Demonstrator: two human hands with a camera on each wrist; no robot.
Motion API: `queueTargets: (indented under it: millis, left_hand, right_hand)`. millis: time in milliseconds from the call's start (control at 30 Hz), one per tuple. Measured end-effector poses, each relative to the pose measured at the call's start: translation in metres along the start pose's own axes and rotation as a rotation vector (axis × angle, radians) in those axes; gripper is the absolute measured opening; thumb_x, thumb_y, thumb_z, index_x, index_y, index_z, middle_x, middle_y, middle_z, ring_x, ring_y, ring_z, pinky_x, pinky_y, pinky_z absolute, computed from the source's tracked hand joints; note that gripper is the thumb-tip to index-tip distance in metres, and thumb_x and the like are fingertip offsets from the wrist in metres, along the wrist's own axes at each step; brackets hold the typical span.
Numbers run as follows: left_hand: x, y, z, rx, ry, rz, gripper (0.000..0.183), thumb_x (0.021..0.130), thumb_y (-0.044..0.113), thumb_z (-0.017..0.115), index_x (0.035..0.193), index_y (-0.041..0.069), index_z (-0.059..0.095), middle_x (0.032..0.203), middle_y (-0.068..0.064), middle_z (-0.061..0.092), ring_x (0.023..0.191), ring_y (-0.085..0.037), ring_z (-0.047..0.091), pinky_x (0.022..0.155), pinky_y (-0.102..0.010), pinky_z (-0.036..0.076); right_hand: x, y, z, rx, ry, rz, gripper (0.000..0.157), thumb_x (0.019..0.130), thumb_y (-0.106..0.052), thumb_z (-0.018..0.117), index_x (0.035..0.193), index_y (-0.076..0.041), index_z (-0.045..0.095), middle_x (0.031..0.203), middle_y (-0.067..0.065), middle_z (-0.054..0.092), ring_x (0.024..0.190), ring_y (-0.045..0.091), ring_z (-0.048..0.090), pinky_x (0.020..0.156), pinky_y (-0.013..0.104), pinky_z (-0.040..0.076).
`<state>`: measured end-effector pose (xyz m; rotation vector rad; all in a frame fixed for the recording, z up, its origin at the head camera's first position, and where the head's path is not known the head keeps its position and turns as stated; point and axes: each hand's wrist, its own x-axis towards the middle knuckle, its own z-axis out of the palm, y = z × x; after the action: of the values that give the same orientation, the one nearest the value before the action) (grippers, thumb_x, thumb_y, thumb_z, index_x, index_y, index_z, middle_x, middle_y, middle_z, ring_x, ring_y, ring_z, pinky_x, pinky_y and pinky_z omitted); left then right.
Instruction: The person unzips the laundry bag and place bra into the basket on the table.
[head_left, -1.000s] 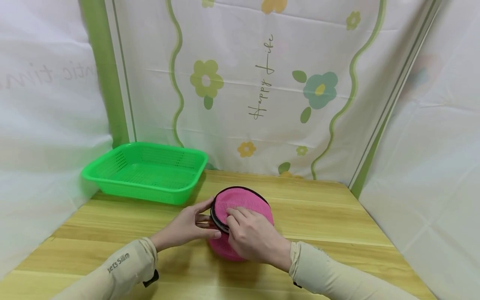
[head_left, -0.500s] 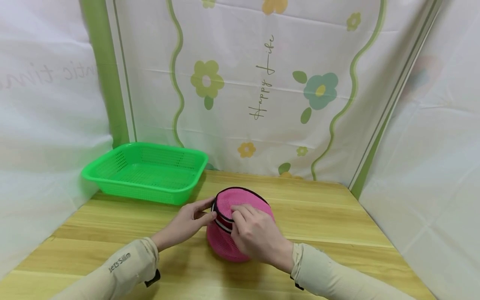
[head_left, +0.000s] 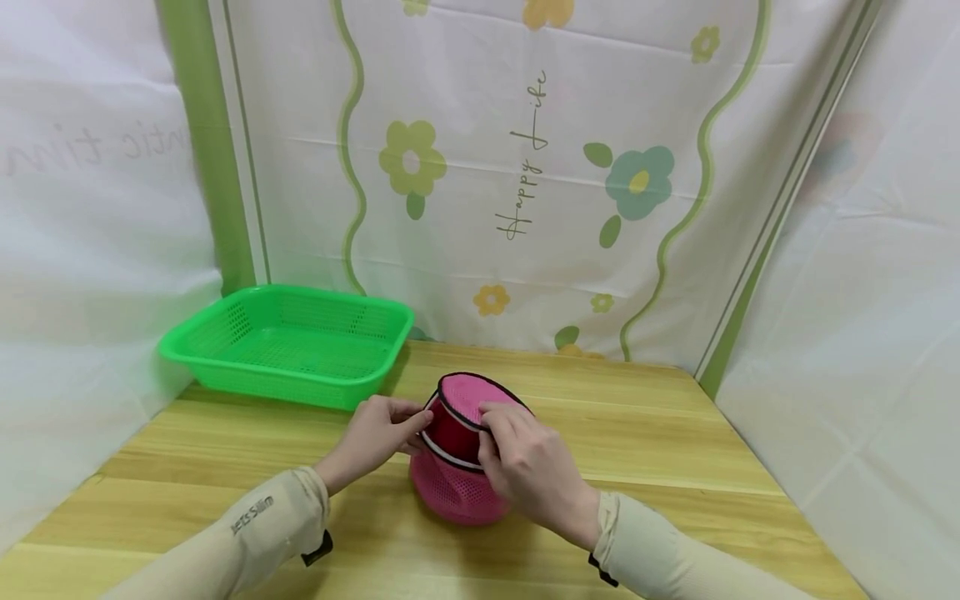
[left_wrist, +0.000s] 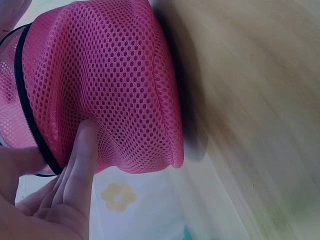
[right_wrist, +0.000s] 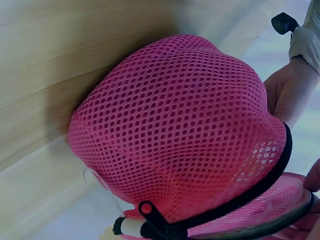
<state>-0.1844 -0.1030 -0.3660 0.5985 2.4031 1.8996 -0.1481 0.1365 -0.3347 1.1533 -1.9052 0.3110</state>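
Note:
A pink mesh laundry bag [head_left: 459, 493], round with black-edged trim, stands on the wooden table. Its mesh lid [head_left: 467, 390] is raised at the near side, and a dark red gap shows between lid and body. My left hand [head_left: 378, 437] grips the rim at the left; in the left wrist view its fingers [left_wrist: 84, 160] press into the mesh from outside, the thumb at the black trim. My right hand [head_left: 536, 467] pinches the lid's front edge. A black zipper pull [right_wrist: 154, 216] hangs at the bag's trim in the right wrist view.
A green plastic basket [head_left: 273, 382] with perforated walls stands at the back left of the table [head_left: 645, 433]. Behind it hangs a white flowered curtain [head_left: 465, 208], and more white cloth encloses both sides.
The right hand has lifted the lid's front edge up and slightly right, widening the gap to the bag's body. The left hand has shifted slightly right along with the rim.

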Motion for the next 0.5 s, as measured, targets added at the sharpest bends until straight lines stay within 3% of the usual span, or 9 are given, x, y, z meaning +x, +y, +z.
queueTargets:
  millis: [267, 500]
  left_hand:
    - [0.0, 0.001, 0.001, 0.009, 0.037, -0.02, 0.02, 0.096, 0.009, 0.064, 0.104, -0.008, 0.071, 0.084, -0.014, 0.072, 0.064, -0.027, 0.071, 0.061, -0.044, 0.059]
    - [-0.001, 0.002, 0.001, 0.027, 0.037, -0.013, 0.019, 0.096, 0.009, 0.064, 0.103, -0.006, 0.072, 0.084, -0.013, 0.072, 0.064, -0.026, 0.071, 0.058, -0.037, 0.059]
  right_hand:
    - [-0.008, 0.006, -0.009, 0.001, 0.047, 0.087, 0.023, 0.099, -0.012, 0.047, 0.101, 0.006, 0.06, 0.093, 0.015, 0.065, 0.084, 0.026, 0.068, 0.069, 0.034, 0.059]
    - [-0.014, 0.014, -0.017, 0.001, 0.097, 0.16, 0.025, 0.101, -0.014, 0.048, 0.101, 0.007, 0.061, 0.091, 0.014, 0.065, 0.072, 0.021, 0.065, 0.058, 0.03, 0.057]
